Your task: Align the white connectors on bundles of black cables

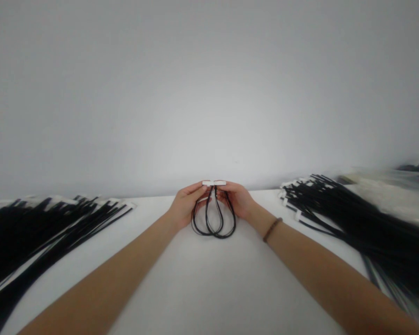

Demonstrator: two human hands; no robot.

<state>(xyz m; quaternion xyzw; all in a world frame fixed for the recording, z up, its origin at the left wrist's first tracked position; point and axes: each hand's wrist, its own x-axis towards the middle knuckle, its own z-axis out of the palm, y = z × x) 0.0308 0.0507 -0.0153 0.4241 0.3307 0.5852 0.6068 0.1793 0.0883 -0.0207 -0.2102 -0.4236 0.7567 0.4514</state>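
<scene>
Both hands meet in the middle, just in front of the wall, around a black cable harness (221, 236) that has white connectors at its ends. My left hand (187, 203) is closed, thumb and fingers pinching one white connector (206, 183). Closed likewise, my right hand (240, 199) grips the other white connector (220, 183). The connectors sit side by side, nearly touching. From them the black wires hang down in crossing loops. Some fingers are hidden behind the harness.
A large pile of black cables (31, 228) with white ends lies at the left. Another cable pile (352, 216) is at the right, beside clear plastic bags (394, 193). A plain wall (209, 93) rises behind the white table (209, 284).
</scene>
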